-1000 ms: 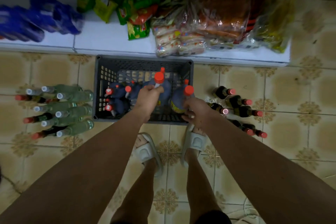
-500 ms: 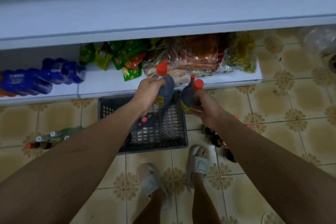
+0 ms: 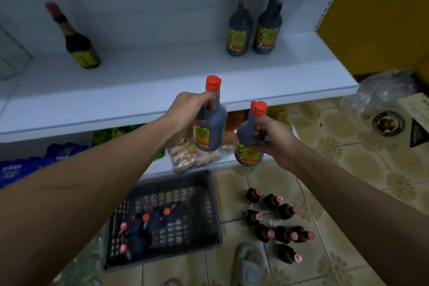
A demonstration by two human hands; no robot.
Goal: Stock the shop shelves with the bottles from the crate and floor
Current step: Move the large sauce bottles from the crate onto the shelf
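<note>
I log two dark red-capped bottles in hand: left hand [image 3: 185, 111] fingers closed round one bottle [image 3: 210, 123], right hand [image 3: 274, 139] fingers closed round another [image 3: 248, 144], both held before the white shelf [image 3: 162, 81]. Three bottles stand on that shelf; more lie in the grey crate [image 3: 204, 211] and stand on the floor [image 3: 348, 158].

Shelf [image 3: 162, 72] middle bare – bottles (three) [image 3: 240, 28] flank it; sides blocked

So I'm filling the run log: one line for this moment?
phase: carry to shelf | left hand: bottle | right hand: bottles | crate: part full
</note>
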